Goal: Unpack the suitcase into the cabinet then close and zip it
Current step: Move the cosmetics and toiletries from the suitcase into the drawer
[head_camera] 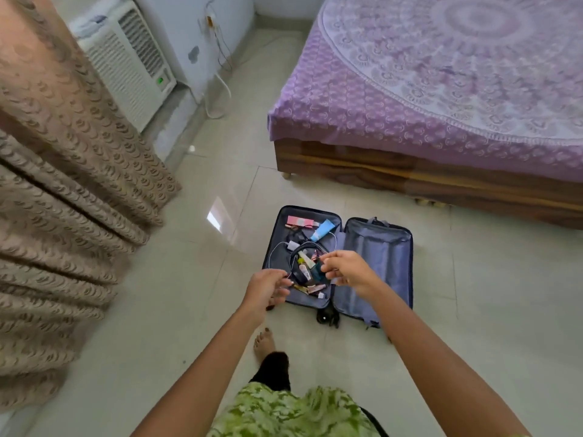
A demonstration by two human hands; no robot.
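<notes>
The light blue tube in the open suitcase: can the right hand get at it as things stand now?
Probably yes. The light blue tube lies uncovered at the far end of the suitcase, nothing on top, and the right hand hovers just short of it.

Your suitcase (337, 266) lies open on the floor (176, 310), its contents heaped in the left half; the bed (441, 105) stands behind it, curtains (63, 184) left.

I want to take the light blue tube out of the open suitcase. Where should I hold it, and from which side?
Grip the light blue tube around its middle, coming straight down from above. It lies flat and slanted in the far corner of the suitcase's left half, beside the pink box. Its top side is uncovered, while the shell wall is close behind it, so a pinch across its narrow width looks easiest.
</notes>
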